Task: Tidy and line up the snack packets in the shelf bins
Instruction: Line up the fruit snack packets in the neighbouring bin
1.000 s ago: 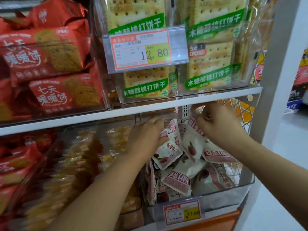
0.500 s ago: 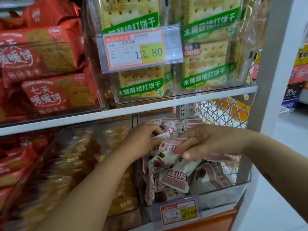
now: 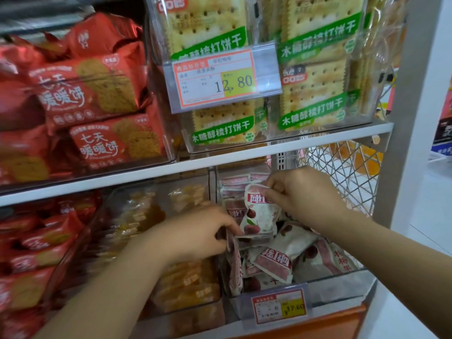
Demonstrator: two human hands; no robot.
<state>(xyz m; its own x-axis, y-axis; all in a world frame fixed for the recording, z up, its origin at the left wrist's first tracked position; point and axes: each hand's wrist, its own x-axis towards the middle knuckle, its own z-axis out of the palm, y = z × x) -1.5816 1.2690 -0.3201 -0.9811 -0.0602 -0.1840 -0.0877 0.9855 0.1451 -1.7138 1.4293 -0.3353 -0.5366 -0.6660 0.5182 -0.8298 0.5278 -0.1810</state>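
Squaring one packet (image 3: 260, 214) in the lower-right bin (image 3: 342, 277).
Our right hand (image 3: 303, 192) pinches its top edge and our left hand (image 3: 195, 233) grips its lower corner, to stand it upright against the back row (image 3: 234, 181).

- A white price label with an orange border and a yellow field (image 3: 215, 78) reads 12.80; it sits in a clear plastic holder in the upper row.
- A smaller label of the same colours (image 3: 281, 306) reads 17.60, in its own clear holder low at the front.
- A white metal shelf board (image 3: 318, 140) runs across between the two rows.
- A white wire mesh panel with a diamond pattern (image 3: 347, 172) closes the right side under this board; orange-yellow shapes behind it are blurred.
- A grey upright post (image 3: 411, 118) stands at the right end.
- An orange strip (image 3: 318, 324) lies under the lower label.
- A pale floor (image 3: 428, 241) shows right of the post.
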